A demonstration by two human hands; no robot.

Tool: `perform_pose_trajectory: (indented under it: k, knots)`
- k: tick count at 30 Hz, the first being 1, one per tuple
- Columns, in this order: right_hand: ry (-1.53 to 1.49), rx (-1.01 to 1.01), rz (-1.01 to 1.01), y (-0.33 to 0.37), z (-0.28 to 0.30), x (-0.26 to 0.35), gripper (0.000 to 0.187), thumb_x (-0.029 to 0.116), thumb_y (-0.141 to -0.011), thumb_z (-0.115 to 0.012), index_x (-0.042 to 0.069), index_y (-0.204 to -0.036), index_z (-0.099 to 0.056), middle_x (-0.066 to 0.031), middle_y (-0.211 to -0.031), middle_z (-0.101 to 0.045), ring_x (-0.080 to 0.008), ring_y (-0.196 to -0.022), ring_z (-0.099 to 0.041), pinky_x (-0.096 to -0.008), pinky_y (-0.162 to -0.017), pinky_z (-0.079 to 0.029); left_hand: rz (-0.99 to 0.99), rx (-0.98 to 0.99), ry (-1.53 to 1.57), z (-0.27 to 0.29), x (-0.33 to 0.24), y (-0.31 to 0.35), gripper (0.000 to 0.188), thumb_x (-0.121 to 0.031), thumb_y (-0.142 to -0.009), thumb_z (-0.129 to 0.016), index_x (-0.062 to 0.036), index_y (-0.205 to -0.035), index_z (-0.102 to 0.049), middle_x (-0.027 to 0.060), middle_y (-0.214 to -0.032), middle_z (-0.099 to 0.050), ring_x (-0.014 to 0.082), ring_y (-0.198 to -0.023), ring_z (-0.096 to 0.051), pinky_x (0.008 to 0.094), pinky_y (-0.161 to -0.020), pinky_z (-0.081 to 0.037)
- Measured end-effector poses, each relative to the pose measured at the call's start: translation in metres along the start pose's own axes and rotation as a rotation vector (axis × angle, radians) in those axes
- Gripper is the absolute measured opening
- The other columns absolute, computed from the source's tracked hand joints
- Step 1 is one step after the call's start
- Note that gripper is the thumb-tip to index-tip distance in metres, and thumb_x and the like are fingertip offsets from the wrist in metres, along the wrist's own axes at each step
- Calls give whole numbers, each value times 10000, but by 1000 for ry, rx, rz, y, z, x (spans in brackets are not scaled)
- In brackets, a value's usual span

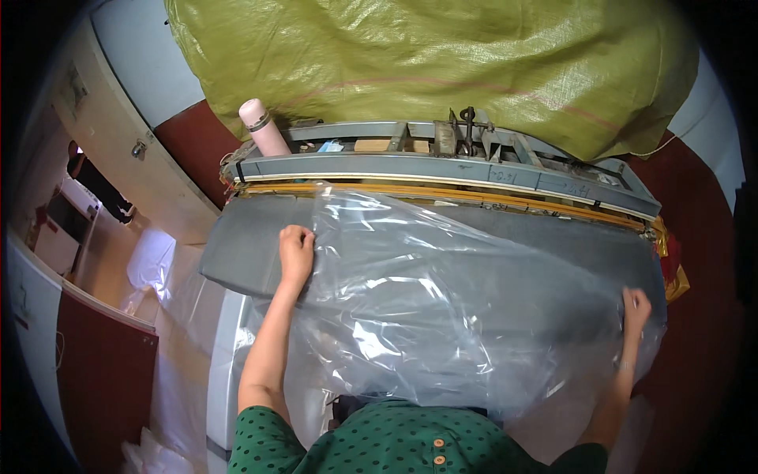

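Observation:
A large clear plastic sheet [410,308] lies spread across a long grey padded surface [257,237], wrinkled and shiny, its near part hanging toward my body. My left hand [296,251] is closed at the sheet's left edge, fingers curled on the plastic. Far to the right, my right hand [636,304] pinches the sheet's right edge, pulled out wide. Between the two hands the plastic's far edge slants from upper left down to the right.
Behind the padding runs a grey metal frame [332,166] carrying a pink bottle [264,130] and a dark metal clamp [467,130]. A big yellow-green woven sack [442,63] rises beyond. At left, a door [130,134] stands open, with a person [99,182] past it and loose plastic [154,261] on the floor.

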State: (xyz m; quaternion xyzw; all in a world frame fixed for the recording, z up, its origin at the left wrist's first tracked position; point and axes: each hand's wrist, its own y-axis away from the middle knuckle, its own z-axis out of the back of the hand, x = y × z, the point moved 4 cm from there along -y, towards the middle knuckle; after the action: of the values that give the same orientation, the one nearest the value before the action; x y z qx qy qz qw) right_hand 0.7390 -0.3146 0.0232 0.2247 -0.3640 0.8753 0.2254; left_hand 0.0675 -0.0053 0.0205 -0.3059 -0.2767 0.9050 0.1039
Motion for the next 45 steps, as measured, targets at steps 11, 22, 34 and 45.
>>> perform_pose_trajectory:
  k: [11, 22, 34, 45]
  knots:
    - [549, 268, -102, 77, 65, -42, 175, 124, -759, -625, -14, -685, -547, -168, -680, -550, -337, -597, -512, -386, -558, -412, -294, 119, 547, 6, -154, 47, 39, -6, -816, -556, 8, -827, -521, 142, -845, -586, 284, -749, -574, 323, -662, -454]
    - [-516, 329, 609, 15, -160, 385, 393, 159, -741, -691, 24, -1087, -564, -120, -1075, -585, -215, -964, -568, -320, -794, -464, -493, 80, 516, -4, -226, 92, 122, -1, -755, -616, -22, -839, -530, 113, -806, -586, 293, -716, -586, 333, -565, -465]
    - [-794, -181, 25, -72, -45, 269, 165, 185, -913, -491, 37, -893, -562, 19, -829, -539, -62, -756, -464, -207, -676, -384, -110, 983, -150, 67, -50, 137, 219, -170, -754, -642, -91, -953, -593, 110, -801, -625, 313, -806, -607, 387, -728, -474]
    - [-83, -80, -59, -86, -67, -34, 263, 206, -930, -453, -31, -893, -561, -89, -817, -598, -162, -769, -534, -278, -713, -420, 12, -323, -915, 262, 129, 1, 89, -120, -770, -561, -32, -773, -563, 153, -801, -585, 333, -818, -553, 442, -744, -405]
